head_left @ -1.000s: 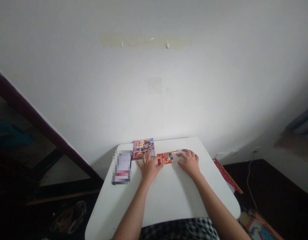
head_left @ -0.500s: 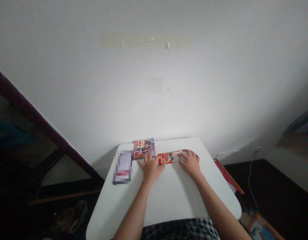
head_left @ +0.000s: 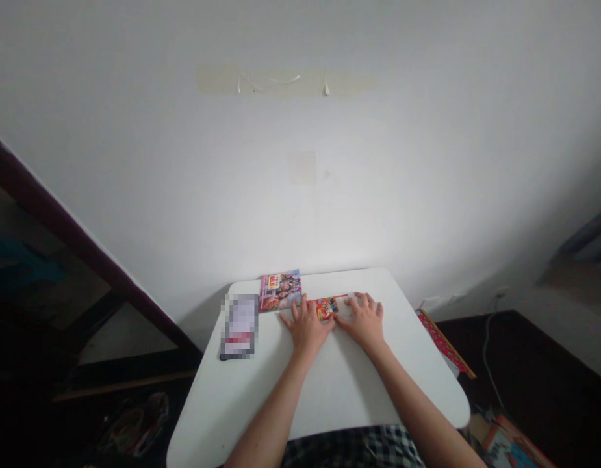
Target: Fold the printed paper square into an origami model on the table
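A small flat red packet with colourful printing and a pale right-hand part lies on the white table. My left hand rests with fingers spread over the packet's left end and hides that part. On the other side, my right hand lies palm down at the pale end, fingers apart, its thumb reaching toward the left thumb near the lower edge. Just beyond my left fingertips is a pink and blue printed booklet.
A blurred-out, phone-like slab lies at the table's left. The white wall rises behind the back edge. A red patterned item stands beyond the right edge, and a picture book is low at the right.
My left hand has slid to the right over the packet, covering more of its left part. My right hand has shifted slightly left, and its thumb now reaches close to the left thumb.
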`<state>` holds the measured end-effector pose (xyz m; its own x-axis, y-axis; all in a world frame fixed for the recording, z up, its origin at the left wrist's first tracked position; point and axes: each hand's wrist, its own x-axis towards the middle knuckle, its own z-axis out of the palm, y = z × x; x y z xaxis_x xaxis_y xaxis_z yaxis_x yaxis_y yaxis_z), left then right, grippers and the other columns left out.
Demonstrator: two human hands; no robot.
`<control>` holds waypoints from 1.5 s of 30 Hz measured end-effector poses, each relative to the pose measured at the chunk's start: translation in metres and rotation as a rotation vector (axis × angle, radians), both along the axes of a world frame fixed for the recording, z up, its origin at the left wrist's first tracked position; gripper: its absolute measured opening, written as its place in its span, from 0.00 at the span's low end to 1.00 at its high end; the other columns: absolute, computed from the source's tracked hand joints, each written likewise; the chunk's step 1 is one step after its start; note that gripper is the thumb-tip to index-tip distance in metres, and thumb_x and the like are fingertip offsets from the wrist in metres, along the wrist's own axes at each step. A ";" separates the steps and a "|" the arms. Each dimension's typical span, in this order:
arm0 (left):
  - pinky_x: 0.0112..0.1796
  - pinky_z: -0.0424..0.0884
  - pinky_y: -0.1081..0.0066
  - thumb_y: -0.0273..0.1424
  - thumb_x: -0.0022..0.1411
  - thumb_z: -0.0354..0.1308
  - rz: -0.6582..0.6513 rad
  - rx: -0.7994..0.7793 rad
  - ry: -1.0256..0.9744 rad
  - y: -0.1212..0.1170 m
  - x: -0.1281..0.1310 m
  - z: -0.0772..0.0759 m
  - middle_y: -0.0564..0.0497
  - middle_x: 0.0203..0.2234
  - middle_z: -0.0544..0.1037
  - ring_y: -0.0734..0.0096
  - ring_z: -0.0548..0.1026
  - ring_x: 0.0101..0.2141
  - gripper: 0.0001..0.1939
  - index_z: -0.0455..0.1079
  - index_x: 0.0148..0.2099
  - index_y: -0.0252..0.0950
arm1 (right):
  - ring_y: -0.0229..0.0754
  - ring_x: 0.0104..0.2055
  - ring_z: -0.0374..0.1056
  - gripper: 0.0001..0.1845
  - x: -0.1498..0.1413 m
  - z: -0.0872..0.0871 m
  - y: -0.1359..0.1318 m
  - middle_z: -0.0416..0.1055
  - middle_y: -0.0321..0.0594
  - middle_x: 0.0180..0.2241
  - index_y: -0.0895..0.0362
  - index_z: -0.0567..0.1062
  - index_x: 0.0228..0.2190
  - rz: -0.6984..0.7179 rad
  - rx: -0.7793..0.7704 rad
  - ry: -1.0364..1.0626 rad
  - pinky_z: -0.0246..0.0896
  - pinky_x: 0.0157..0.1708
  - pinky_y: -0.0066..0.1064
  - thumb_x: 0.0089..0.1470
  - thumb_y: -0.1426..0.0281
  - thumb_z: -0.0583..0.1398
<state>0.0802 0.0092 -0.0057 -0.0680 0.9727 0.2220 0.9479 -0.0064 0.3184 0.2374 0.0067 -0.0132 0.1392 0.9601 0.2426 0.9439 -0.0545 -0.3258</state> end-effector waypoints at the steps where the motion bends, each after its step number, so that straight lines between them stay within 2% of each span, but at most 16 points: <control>1: 0.60 0.39 0.26 0.49 0.55 0.59 0.003 0.002 0.001 0.000 0.000 0.000 0.43 0.67 0.61 0.39 0.53 0.66 0.29 0.70 0.56 0.42 | 0.57 0.67 0.46 0.27 0.000 0.000 0.000 0.61 0.45 0.62 0.48 0.74 0.48 0.000 -0.005 0.001 0.33 0.64 0.57 0.52 0.46 0.60; 6: 0.61 0.40 0.28 0.49 0.54 0.61 0.004 0.018 0.000 0.001 0.000 0.000 0.43 0.67 0.60 0.40 0.50 0.67 0.28 0.70 0.54 0.41 | 0.56 0.67 0.46 0.28 -0.001 0.000 0.002 0.61 0.44 0.61 0.48 0.74 0.48 -0.010 -0.013 0.002 0.33 0.64 0.57 0.51 0.46 0.61; 11: 0.60 0.41 0.25 0.50 0.52 0.63 -0.003 0.025 -0.031 0.002 -0.005 -0.001 0.43 0.67 0.61 0.40 0.49 0.68 0.28 0.71 0.52 0.42 | 0.54 0.66 0.49 0.24 0.001 0.003 0.001 0.62 0.44 0.61 0.47 0.74 0.48 -0.004 0.003 -0.010 0.35 0.64 0.54 0.52 0.51 0.62; 19: 0.61 0.40 0.28 0.41 0.54 0.63 0.020 0.085 -0.051 0.000 -0.017 -0.004 0.50 0.65 0.64 0.46 0.51 0.67 0.18 0.73 0.48 0.46 | 0.53 0.64 0.51 0.21 0.009 0.002 0.001 0.64 0.41 0.59 0.44 0.75 0.48 0.028 0.040 -0.005 0.40 0.61 0.52 0.52 0.54 0.63; 24: 0.62 0.39 0.30 0.40 0.52 0.64 0.032 0.053 -0.080 0.000 -0.027 -0.001 0.50 0.66 0.63 0.45 0.49 0.68 0.19 0.74 0.48 0.47 | 0.53 0.63 0.51 0.19 0.014 0.001 0.001 0.63 0.40 0.59 0.44 0.75 0.47 0.045 0.046 -0.033 0.42 0.60 0.50 0.53 0.56 0.62; 32: 0.61 0.39 0.27 0.38 0.52 0.65 0.040 0.004 -0.110 0.001 -0.044 0.004 0.52 0.67 0.60 0.43 0.47 0.68 0.19 0.76 0.48 0.48 | 0.52 0.63 0.52 0.17 0.022 0.001 0.002 0.63 0.38 0.60 0.41 0.75 0.48 0.082 0.027 -0.021 0.44 0.59 0.50 0.55 0.61 0.61; 37: 0.59 0.42 0.26 0.37 0.50 0.66 0.042 -0.026 -0.115 0.001 -0.051 0.009 0.51 0.67 0.60 0.42 0.47 0.68 0.20 0.76 0.48 0.49 | 0.52 0.63 0.52 0.18 0.026 -0.002 0.004 0.63 0.36 0.60 0.39 0.75 0.49 0.096 0.014 -0.005 0.44 0.59 0.51 0.56 0.63 0.59; 45: 0.58 0.43 0.25 0.39 0.50 0.67 0.032 -0.046 -0.093 0.004 -0.059 0.006 0.52 0.69 0.57 0.41 0.46 0.69 0.21 0.76 0.49 0.52 | 0.51 0.64 0.51 0.20 0.030 0.001 0.004 0.61 0.35 0.61 0.37 0.74 0.51 0.119 -0.034 -0.010 0.44 0.59 0.50 0.57 0.65 0.57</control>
